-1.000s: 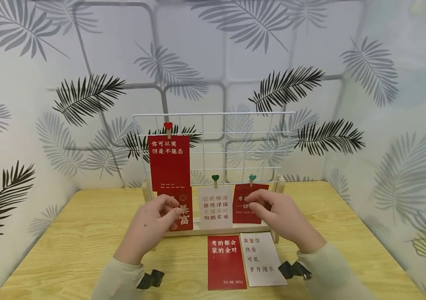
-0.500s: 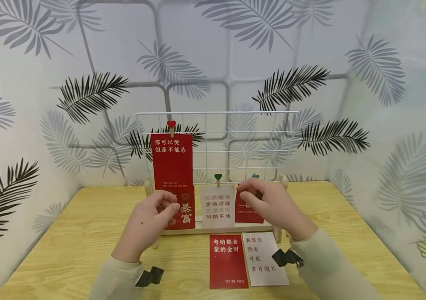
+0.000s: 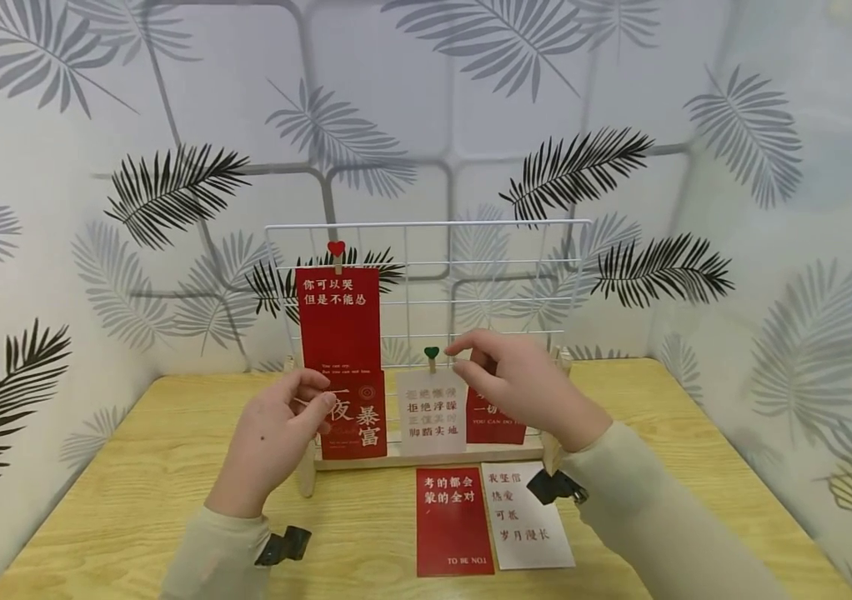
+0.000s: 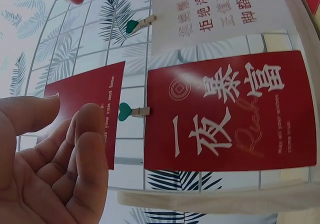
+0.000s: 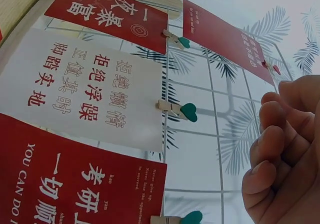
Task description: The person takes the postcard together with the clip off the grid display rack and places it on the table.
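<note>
My left hand (image 3: 268, 442) hovers before the lower-left red card (image 3: 358, 433) with fingers loosely bent, holding nothing. In the left wrist view a gap shows between its thumb and fingers. A clothespin with a green heart (image 4: 126, 112) clips that card to a white wire grid (image 3: 426, 225). My right hand (image 3: 519, 383), also empty with relaxed fingers, hangs beside the green-heart clothespin (image 3: 431, 358) of the middle white card (image 3: 429, 421). Behind that hand, the right-hand red card (image 3: 497, 427) is partly hidden; its clothespin (image 5: 170, 220) shows in the right wrist view.
Above the lower-left card hangs another red card (image 3: 339, 325) from a red-heart clothespin (image 3: 337, 257). The grid stands on a wooden base (image 3: 426, 459). A red card (image 3: 456, 529) and a white card (image 3: 527, 521) lie side by side on the wooden table (image 3: 141, 508).
My right hand has moved left and upward, from in front of the right-hand red card to beside the middle card's clothespin. My left hand has shifted slightly left, uncovering more of the lower-left card.
</note>
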`<state>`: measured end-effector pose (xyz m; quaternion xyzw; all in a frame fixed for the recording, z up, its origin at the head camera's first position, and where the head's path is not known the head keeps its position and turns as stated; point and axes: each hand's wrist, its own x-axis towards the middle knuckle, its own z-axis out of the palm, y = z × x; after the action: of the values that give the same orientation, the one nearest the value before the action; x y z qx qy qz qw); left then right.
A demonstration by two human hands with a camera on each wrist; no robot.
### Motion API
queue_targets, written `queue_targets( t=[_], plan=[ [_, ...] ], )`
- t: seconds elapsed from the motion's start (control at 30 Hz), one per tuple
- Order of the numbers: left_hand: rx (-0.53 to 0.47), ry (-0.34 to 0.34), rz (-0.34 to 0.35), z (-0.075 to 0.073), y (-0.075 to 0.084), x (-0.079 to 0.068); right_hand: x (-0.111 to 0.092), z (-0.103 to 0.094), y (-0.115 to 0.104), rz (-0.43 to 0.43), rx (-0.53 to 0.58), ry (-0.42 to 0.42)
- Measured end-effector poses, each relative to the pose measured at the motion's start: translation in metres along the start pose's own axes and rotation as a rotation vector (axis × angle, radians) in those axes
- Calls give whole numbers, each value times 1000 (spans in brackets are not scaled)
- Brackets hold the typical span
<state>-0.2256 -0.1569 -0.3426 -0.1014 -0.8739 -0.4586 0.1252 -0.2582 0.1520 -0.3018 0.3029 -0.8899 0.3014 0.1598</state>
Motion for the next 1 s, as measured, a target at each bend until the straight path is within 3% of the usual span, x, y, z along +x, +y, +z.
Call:
queue_targets(
  t=[0.37, 1.0],
  plan=[
    [64, 30, 64, -17, -6, 6, 14, -2, -14, -50, -11, -2],
    [105, 27, 85, -43, -1, 20, 37, -13, -35, -96, -51, -1]
  ],
)
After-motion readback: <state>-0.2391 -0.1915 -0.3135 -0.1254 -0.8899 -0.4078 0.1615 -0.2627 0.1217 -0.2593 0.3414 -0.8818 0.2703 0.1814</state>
